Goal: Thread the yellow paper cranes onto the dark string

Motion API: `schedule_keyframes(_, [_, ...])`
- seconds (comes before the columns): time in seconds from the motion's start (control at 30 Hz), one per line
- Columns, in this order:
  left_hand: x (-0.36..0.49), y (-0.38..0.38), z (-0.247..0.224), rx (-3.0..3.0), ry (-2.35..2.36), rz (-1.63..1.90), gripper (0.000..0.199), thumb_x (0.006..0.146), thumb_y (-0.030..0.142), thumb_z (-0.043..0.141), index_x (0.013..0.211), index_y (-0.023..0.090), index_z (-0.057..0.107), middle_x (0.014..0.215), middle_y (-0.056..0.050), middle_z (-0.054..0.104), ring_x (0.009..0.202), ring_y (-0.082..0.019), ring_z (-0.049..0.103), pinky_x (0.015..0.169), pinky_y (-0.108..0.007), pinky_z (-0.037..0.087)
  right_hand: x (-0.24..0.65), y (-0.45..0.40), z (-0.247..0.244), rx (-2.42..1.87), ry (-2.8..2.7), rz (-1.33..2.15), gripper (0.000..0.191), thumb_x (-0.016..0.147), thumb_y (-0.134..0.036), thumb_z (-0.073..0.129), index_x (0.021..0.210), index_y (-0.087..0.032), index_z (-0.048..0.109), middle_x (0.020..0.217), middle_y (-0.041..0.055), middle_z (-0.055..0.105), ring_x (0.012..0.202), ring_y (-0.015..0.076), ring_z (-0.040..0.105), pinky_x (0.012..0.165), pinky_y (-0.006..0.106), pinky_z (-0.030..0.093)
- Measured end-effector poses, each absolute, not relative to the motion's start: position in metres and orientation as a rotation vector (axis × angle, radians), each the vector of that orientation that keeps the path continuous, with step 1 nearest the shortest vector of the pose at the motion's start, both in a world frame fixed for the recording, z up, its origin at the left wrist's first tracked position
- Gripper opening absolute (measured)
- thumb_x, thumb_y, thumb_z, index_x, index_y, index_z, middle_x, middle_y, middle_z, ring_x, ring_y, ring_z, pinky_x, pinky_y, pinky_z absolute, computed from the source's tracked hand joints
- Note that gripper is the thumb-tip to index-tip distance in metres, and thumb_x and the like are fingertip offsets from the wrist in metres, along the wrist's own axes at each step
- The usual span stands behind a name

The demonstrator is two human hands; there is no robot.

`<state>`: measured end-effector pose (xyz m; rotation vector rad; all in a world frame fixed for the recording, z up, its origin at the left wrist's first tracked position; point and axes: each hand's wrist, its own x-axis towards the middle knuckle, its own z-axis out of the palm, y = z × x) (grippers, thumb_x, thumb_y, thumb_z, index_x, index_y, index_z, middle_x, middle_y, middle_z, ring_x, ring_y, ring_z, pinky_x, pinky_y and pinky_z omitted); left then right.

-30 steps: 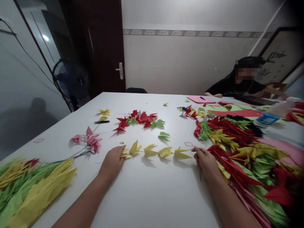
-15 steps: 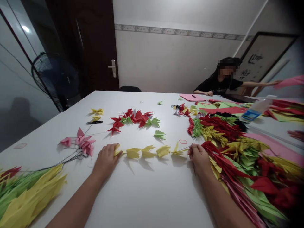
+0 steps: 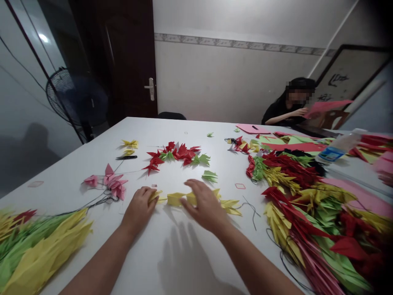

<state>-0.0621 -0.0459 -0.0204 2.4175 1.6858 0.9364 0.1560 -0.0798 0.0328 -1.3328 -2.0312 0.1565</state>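
Observation:
A row of yellow origami cranes (image 3: 175, 199) threaded on a dark string lies across the white table in front of me. My left hand (image 3: 140, 208) is closed around the crane at the left end. Over the middle of the row, my right hand (image 3: 208, 208) has its fingers apart and hides part of the cranes. Whether it touches them I cannot tell. Past the rightmost crane, the loose string (image 3: 254, 211) curls on the table. Just beyond the row lies a green folded crane (image 3: 210, 176).
Red and green cranes (image 3: 181, 153) form an arc farther back. Pink cranes (image 3: 115, 183) and black-handled snips (image 3: 126, 157) lie left. Bundled cranes fill the right (image 3: 328, 213) and near left (image 3: 49, 250). A plastic bottle (image 3: 333, 151) stands tilted. A co-worker (image 3: 284, 108) holds pink paper.
My right hand has let go of the string's right end and moved left over the cranes, its fingers opening. My left hand keeps its hold. The co-worker has drawn pink paper in close.

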Motion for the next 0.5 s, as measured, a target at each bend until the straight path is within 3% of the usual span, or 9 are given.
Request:
schedule_keyframes(0.13, [-0.064, -0.046, -0.023, 2.406, 1.681, 1.031, 0.021, 0.082, 0.021, 0.044, 0.098, 0.016, 0.056, 0.095, -0.006, 0.056, 0.092, -0.019, 0.053, 0.086, -0.032, 0.043, 0.109, -0.067, 0.018, -1.447, -2.076, 0.327, 0.048, 0.077, -0.028, 0.049, 0.121, -0.011, 0.042, 0.118, 0.0137, 0.053, 0.109, 0.0241, 0.046, 0.092, 0.037, 0.037])
schedule_keyframes(0.23, [-0.066, -0.046, -0.025, 2.413, 1.668, 1.047, 0.023, 0.082, 0.019, 0.044, 0.103, 0.017, 0.054, 0.097, -0.005, 0.058, 0.092, -0.019, 0.054, 0.085, -0.034, 0.044, 0.106, -0.063, 0.002, -1.508, -2.117, 0.258, 0.049, 0.071, -0.020, 0.050, 0.118, -0.009, 0.045, 0.105, 0.0144, 0.058, 0.101, 0.0257, 0.050, 0.090, 0.039, 0.036])
schedule_keyframes(0.37, [-0.066, -0.047, -0.024, 2.393, 1.678, 1.038, 0.023, 0.083, 0.019, 0.043, 0.102, 0.017, 0.056, 0.096, -0.005, 0.061, 0.091, -0.019, 0.055, 0.084, -0.033, 0.045, 0.117, -0.063, -0.008, -1.478, -2.183, 0.123, 0.029, 0.070, -0.014, 0.047, 0.098, -0.014, 0.053, 0.085, 0.0098, 0.061, 0.085, 0.0236, 0.052, 0.082, 0.037, 0.038])
schedule_keyframes(0.5, [-0.061, -0.047, -0.020, 2.397, 1.757, 0.974, 0.027, 0.084, 0.020, 0.042, 0.105, 0.017, 0.058, 0.086, -0.005, 0.058, 0.083, -0.018, 0.055, 0.080, -0.032, 0.046, 0.121, -0.063, -0.009, -1.287, -2.195, 0.148, 0.018, 0.078, -0.011, 0.040, 0.088, -0.018, 0.053, 0.080, 0.0063, 0.060, 0.078, 0.0193, 0.052, 0.073, 0.030, 0.041])
